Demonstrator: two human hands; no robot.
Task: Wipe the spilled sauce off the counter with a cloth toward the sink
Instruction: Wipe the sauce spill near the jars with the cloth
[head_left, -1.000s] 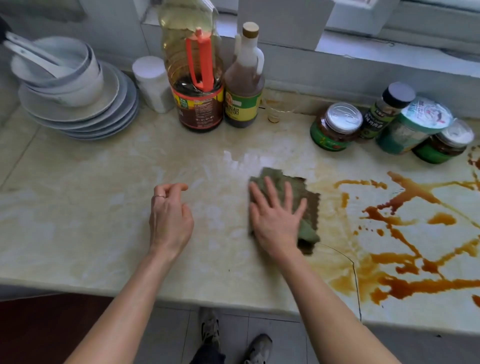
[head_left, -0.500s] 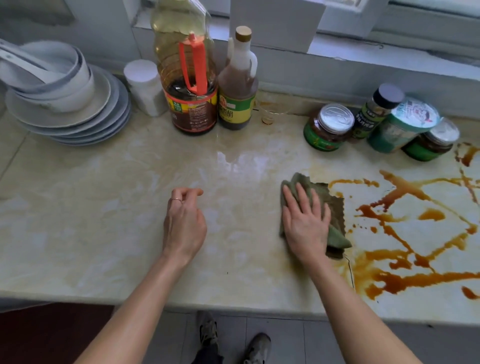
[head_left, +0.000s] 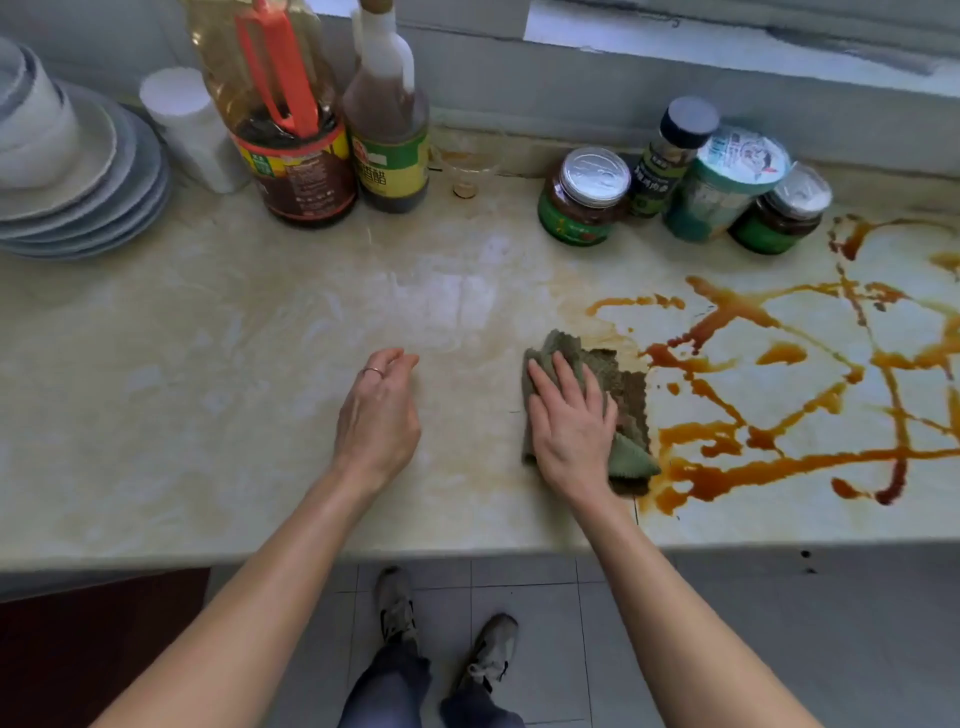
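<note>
On the counter, the left hand sits with its fingers loosely curled, holding nothing; whether it touches the surface is unclear. Just right of it, the right hand lies flat, fingers straight, pressing the green cloth. The cloth's right edge meets the brown spilled sauce, which streaks across the counter's right part.

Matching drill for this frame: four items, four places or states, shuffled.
1. green folded cloth
2. brown sauce spill
3. stack of grey plates
4. left hand

A. far left of the marble counter
B. loosely curled, holding nothing
C. under the flat right hand
D. right side of the counter, unwiped

Pairs: 1-C, 2-D, 3-A, 4-B
</note>
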